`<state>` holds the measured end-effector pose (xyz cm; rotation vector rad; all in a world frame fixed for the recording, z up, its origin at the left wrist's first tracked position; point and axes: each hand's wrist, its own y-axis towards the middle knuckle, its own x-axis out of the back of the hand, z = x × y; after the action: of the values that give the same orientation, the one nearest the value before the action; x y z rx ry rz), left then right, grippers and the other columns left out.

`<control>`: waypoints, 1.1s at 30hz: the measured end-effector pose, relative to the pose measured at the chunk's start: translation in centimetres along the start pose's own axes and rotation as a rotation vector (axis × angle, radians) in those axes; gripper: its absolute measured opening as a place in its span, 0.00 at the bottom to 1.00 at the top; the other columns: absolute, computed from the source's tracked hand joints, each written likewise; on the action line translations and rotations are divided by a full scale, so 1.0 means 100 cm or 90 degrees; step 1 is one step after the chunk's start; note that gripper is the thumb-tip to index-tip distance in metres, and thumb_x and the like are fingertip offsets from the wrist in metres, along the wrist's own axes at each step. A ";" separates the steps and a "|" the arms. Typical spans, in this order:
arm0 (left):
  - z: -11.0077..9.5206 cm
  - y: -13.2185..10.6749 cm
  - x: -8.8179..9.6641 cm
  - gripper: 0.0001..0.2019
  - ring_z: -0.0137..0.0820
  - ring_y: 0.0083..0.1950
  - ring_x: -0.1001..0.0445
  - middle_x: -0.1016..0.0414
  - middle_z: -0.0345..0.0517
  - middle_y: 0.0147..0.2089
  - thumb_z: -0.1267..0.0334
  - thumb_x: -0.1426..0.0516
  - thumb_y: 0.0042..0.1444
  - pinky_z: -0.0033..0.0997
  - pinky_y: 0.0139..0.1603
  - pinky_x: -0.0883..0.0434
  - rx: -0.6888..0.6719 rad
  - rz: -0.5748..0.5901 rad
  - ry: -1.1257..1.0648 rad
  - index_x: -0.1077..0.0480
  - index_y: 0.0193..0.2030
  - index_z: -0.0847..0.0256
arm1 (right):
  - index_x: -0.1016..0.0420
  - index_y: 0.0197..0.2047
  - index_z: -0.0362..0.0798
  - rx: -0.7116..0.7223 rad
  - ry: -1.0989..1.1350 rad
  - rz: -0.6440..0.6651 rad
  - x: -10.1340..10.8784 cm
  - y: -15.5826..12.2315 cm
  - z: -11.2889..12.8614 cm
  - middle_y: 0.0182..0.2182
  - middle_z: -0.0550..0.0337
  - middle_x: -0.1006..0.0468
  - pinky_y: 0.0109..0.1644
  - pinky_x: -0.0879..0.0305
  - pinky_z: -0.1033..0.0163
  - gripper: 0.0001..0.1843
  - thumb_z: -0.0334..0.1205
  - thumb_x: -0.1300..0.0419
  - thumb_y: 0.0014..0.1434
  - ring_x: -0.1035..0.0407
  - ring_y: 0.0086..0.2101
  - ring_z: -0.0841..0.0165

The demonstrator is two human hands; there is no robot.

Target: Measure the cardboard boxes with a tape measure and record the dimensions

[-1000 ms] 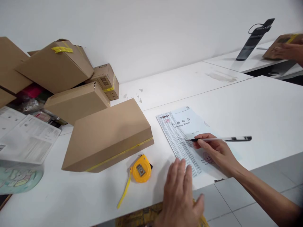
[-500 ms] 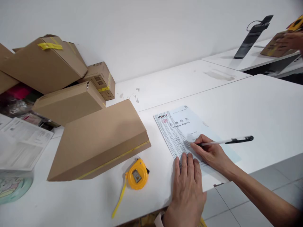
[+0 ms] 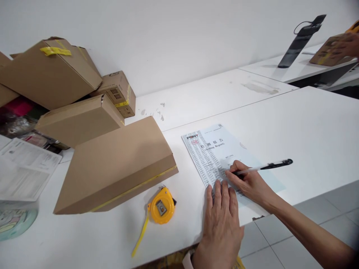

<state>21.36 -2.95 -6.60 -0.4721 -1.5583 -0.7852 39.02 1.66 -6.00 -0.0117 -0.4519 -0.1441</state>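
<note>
A printed report sheet (image 3: 213,149) lies on the white table (image 3: 308,127) in front of me. My left hand (image 3: 223,218) rests flat on the sheet's near edge, fingers stretched out and together. My right hand (image 3: 249,183) is closed on a black and white pen (image 3: 263,167), its tip touching the paper. A yellow tape measure (image 3: 161,206) with some tape pulled out lies to the left of my left hand.
A large flat cardboard box (image 3: 116,164) sits left of the sheet, with several more boxes (image 3: 53,74) stacked behind it. Papers (image 3: 22,172) lie at the far left. Another person's hand (image 3: 346,46) holds a box on a far table, beside a black stand (image 3: 301,41).
My left hand moved forward from the table's edge onto the sheet and now rests there. My right hand shifted slightly with the pen. The view drifted a little to the right.
</note>
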 end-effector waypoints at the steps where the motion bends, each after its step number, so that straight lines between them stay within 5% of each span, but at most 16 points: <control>1: 0.000 0.000 0.000 0.44 0.50 0.77 0.46 0.43 0.63 0.77 0.46 0.37 0.60 0.50 0.75 0.37 -0.001 0.001 -0.005 0.45 0.74 0.74 | 0.37 0.27 0.52 -0.001 -0.001 -0.002 0.000 0.000 0.001 0.22 0.67 0.41 0.25 0.50 0.63 0.23 0.59 0.41 0.65 0.50 0.23 0.71; 33: 0.001 0.000 0.001 0.42 0.50 0.77 0.46 0.43 0.63 0.76 0.47 0.38 0.62 0.50 0.75 0.38 -0.008 0.012 -0.009 0.44 0.74 0.75 | 0.36 0.27 0.52 -0.017 -0.007 -0.025 0.001 0.000 -0.003 0.22 0.66 0.39 0.24 0.49 0.63 0.22 0.57 0.40 0.66 0.49 0.23 0.71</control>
<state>21.23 -2.92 -6.49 -0.5024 -1.5607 -0.7785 39.20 1.60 -6.24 -0.0291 -0.4615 -0.1892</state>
